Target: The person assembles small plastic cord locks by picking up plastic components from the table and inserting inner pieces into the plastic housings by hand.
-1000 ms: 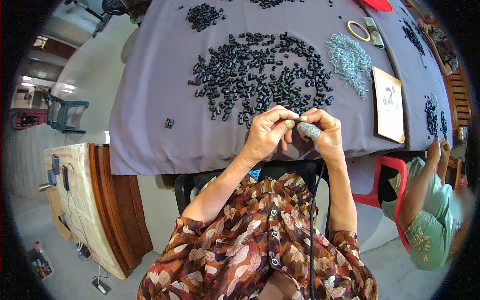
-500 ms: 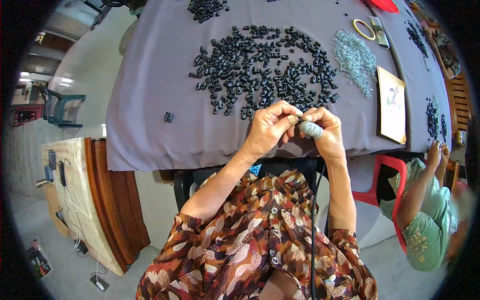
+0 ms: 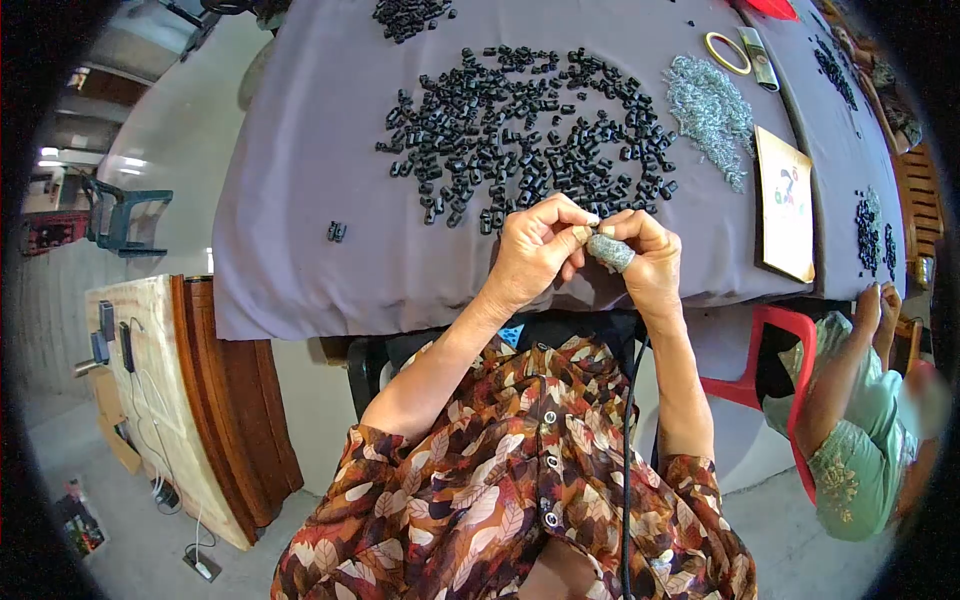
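Over the table's near edge, my left hand (image 3: 538,255) and my right hand (image 3: 648,262) meet fingertip to fingertip, both pinched closed. Between them shows a trace of a small dark piece (image 3: 596,229), mostly covered by the fingers. A grey wrapping (image 3: 610,252) covers my right thumb. Just beyond my hands spreads a wide heap of small black plastic pieces (image 3: 480,150). To the right lies a pile of tiny silvery bits (image 3: 708,110), too small to name. A few black pieces (image 3: 337,232) sit apart at the left.
The table wears a grey cloth (image 3: 290,150). On its right are a card with a picture (image 3: 785,205), a yellow ring (image 3: 728,53) and a small packet (image 3: 760,62). A co-worker's hands (image 3: 877,300) are at the far right, beside a red chair (image 3: 755,350). A black cord (image 3: 628,450) hangs before me.
Both hands have shifted very slightly up and left, still pinched together. The dark piece between the fingertips shows less than before. The heaps look the same.
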`<action>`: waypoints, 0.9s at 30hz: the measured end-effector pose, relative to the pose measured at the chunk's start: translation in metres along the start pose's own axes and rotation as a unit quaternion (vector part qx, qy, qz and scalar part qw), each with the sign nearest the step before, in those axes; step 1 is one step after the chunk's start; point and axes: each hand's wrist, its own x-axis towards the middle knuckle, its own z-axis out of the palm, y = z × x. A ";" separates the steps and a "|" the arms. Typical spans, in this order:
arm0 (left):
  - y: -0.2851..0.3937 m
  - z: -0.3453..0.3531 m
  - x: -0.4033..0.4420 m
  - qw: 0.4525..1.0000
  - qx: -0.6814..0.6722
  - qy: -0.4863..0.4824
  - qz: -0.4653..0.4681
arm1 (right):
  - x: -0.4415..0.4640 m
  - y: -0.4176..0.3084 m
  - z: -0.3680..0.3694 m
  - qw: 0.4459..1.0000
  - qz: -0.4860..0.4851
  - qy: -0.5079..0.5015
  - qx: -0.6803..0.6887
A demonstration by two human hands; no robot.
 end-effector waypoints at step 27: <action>0.004 -0.001 0.000 0.999 -0.025 -0.009 -0.020 | 0.004 -0.002 -0.001 0.984 0.077 -0.042 0.155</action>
